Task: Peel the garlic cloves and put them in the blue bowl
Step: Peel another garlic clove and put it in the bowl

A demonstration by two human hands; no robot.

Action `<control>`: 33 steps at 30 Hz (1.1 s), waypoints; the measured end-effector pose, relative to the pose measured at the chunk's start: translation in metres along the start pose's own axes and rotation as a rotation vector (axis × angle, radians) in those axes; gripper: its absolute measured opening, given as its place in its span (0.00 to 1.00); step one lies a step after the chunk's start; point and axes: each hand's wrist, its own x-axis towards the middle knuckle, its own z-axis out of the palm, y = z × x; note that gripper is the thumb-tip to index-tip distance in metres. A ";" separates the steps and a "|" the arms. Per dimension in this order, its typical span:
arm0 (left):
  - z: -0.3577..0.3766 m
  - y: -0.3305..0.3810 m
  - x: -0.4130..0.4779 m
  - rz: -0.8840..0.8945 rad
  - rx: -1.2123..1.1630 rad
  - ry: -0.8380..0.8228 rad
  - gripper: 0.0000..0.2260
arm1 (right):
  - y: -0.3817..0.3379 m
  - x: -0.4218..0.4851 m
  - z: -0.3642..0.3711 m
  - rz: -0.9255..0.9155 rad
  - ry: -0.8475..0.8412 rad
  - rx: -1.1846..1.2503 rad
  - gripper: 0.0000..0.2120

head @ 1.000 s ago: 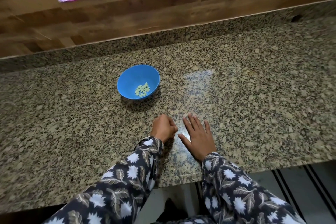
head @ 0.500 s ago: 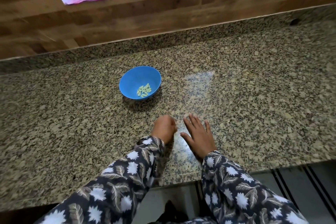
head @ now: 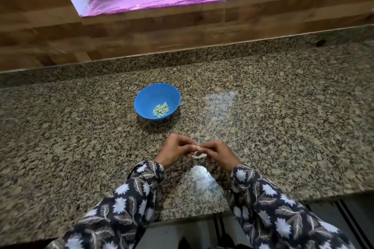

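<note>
Pale and papery, the small garlic clove [head: 197,148] is being held just above the speckled granite bench [head: 283,127], close to its near edge, between the two hands. The left hand [head: 174,150] is curling its fingers in and pinching the clove's left end. The right hand [head: 219,150] is likewise curled, with its fingertips nipping the right end. Neither hand is holding anything else. A pale sliver is hanging just under the clove; it is probably loosened skin, though it is too small to tell.

The step in hand looks to be the peeling itself. It will likely go best if the left hand is steadying the clove firmly while the right is working a nail under the skin at the tip and drawing it off along the length, rather than squeezing and bruising the flesh. Doing this over the bench should stop the scraps falling in with the finished ones.

The round blue plastic bowl [head: 141,97] is sitting farther back and slightly left of the hands, well apart from them, with a small heap of pale green peeled cloves [head: 160,109] lying in its bottom.
</note>
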 end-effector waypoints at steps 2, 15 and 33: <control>-0.001 -0.002 0.000 0.049 0.088 0.019 0.03 | -0.004 0.002 -0.004 -0.010 -0.053 0.053 0.07; 0.005 -0.001 -0.005 0.293 0.606 -0.111 0.14 | -0.014 0.013 -0.020 -0.205 -0.064 -0.406 0.11; -0.001 -0.022 0.001 0.843 0.785 0.105 0.08 | -0.006 0.007 -0.011 0.273 -0.399 0.739 0.07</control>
